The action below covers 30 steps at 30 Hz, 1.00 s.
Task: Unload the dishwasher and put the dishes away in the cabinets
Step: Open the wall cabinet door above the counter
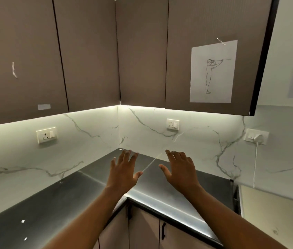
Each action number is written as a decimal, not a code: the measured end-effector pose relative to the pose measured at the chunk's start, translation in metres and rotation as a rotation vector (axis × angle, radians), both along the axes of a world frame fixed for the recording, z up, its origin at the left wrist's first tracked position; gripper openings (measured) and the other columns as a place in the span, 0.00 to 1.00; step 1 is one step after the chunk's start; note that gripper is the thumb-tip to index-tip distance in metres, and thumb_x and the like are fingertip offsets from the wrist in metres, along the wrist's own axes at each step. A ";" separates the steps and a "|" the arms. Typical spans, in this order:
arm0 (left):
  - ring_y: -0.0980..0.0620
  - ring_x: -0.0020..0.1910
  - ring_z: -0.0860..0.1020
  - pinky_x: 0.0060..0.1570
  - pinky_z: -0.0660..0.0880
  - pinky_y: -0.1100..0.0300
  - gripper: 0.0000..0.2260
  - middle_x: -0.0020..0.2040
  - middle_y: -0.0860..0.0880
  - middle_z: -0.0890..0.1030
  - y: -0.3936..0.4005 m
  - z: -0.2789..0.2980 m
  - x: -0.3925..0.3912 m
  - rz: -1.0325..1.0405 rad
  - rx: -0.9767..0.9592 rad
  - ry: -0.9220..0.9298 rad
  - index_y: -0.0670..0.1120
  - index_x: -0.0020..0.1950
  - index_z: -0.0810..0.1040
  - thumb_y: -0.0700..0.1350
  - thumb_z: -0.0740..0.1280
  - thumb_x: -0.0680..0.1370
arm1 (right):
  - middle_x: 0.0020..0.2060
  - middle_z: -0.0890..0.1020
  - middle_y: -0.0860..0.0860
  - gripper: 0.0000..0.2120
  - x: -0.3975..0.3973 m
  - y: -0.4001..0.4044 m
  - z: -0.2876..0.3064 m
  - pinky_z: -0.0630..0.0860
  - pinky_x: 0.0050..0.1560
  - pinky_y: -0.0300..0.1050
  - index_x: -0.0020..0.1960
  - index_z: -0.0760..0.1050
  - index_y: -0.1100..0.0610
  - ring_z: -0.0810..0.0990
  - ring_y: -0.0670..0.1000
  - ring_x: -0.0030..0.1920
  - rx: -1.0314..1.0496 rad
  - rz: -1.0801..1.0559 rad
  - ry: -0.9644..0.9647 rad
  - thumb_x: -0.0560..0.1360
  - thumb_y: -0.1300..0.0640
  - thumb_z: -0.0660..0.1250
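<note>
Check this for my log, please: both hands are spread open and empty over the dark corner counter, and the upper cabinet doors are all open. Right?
Not quite. The head view shows the upper cabinet doors all closed. The rest holds: left hand and right hand are spread open, empty, over the dark corner counter.

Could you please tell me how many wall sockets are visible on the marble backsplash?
3. One white wall socket on the left wall, one white socket on the back wall right of the corner, and one far right with a white cable plugged in. None seem hidden.
</note>
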State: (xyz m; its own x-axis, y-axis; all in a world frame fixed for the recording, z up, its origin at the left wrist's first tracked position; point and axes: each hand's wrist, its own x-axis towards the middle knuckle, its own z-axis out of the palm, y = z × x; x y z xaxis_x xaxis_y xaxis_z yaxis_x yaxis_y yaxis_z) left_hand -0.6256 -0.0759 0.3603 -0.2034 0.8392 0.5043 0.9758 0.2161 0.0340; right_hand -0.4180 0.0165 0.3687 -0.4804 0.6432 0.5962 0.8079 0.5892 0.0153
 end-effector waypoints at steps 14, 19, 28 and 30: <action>0.49 0.80 0.51 0.75 0.57 0.46 0.33 0.81 0.50 0.55 0.150 0.042 -0.106 -0.194 0.083 -0.028 0.53 0.80 0.55 0.64 0.58 0.79 | 0.68 0.76 0.49 0.29 -0.087 0.102 0.050 0.73 0.64 0.46 0.74 0.67 0.52 0.74 0.51 0.66 0.038 -0.197 0.232 0.79 0.37 0.57; 0.50 0.76 0.63 0.71 0.65 0.48 0.32 0.78 0.51 0.63 0.210 0.040 -0.086 -0.282 0.094 -0.232 0.52 0.78 0.59 0.64 0.61 0.78 | 0.66 0.77 0.49 0.27 -0.080 0.141 0.058 0.73 0.65 0.47 0.73 0.68 0.52 0.74 0.51 0.66 0.061 -0.224 0.255 0.80 0.40 0.59; 0.49 0.71 0.70 0.67 0.71 0.51 0.30 0.74 0.51 0.69 0.342 0.062 -0.065 -0.403 0.169 -0.547 0.51 0.75 0.64 0.60 0.67 0.77 | 0.59 0.82 0.58 0.24 -0.088 0.258 0.091 0.80 0.55 0.52 0.65 0.78 0.60 0.82 0.58 0.59 0.235 -0.162 0.243 0.72 0.53 0.76; 0.48 0.69 0.73 0.65 0.72 0.54 0.29 0.72 0.48 0.73 0.371 0.077 -0.060 -0.378 0.157 -0.719 0.48 0.74 0.67 0.59 0.67 0.77 | 0.61 0.81 0.58 0.25 -0.093 0.285 0.102 0.79 0.57 0.52 0.66 0.77 0.60 0.81 0.58 0.61 0.265 -0.131 0.213 0.72 0.53 0.76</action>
State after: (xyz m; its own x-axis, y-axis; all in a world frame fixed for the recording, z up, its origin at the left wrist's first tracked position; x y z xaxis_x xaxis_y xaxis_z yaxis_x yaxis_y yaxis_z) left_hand -0.6853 0.2955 0.4374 -0.2394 0.8463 0.4759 0.7106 -0.1813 0.6799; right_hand -0.5112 0.3016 0.4708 -0.2510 0.5010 0.8282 0.8779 0.4782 -0.0232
